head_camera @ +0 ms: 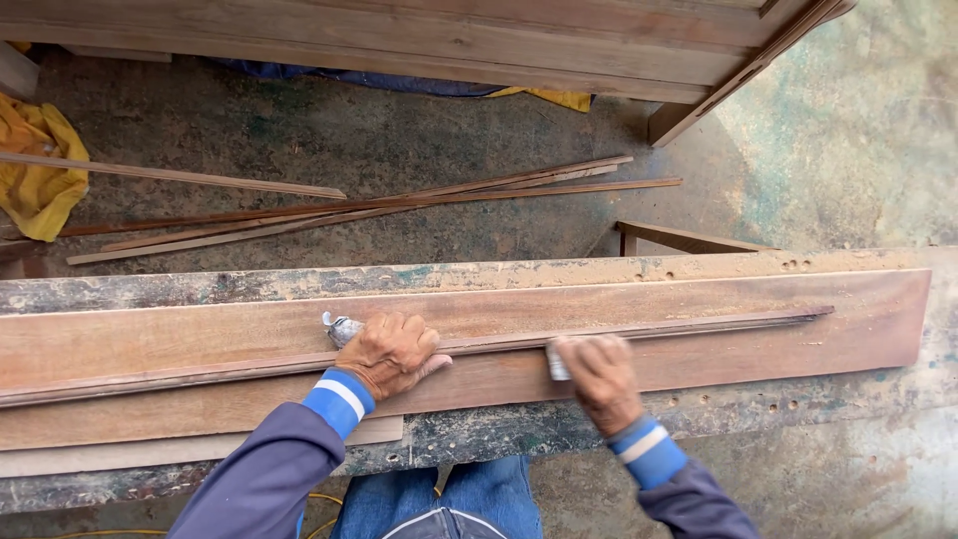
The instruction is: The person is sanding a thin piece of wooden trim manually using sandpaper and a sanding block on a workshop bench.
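Step in hand looks like sanding/filling along a thin wooden strip [639, 330] that lies lengthwise on a wide reddish-brown plank [699, 299], which sits on the worn, paint-flecked worktop [559, 268]. Left hand [391, 351] presses down flat on the strip w/ fingers spread, and a crumpled grey-white bit, prob. sandpaper or a rag [341, 327], pokes out from under it on the side away from the right hand; so the left grip is closed loosely over that scrap, palm bearing on the wood. Right hand [599, 377] sits just beside the strip, fingers curled on a small pale block or pad [557, 361] held against the plank; grip clenched on it, tho what exactly it is can't be told. Both sleeves are dark blue w/ bright blue, white-striped cuffs. My read: a next move would need steady downward pressure from the left hand so the strip doesn't skate, and the pad kept flat to the grain. The strip is long, narrow, darker than the plank, tapering to a point far from the hands; the plank is dusty w/ pale sawdust streaks. A second, paler board [200, 444] lies just below the plank, nearer the person. Beyond the worktop, on the concrete floor [399, 130], lie loose thin battens [379, 203], a yellow cloth [40, 170] and a large timber frame [449, 40].
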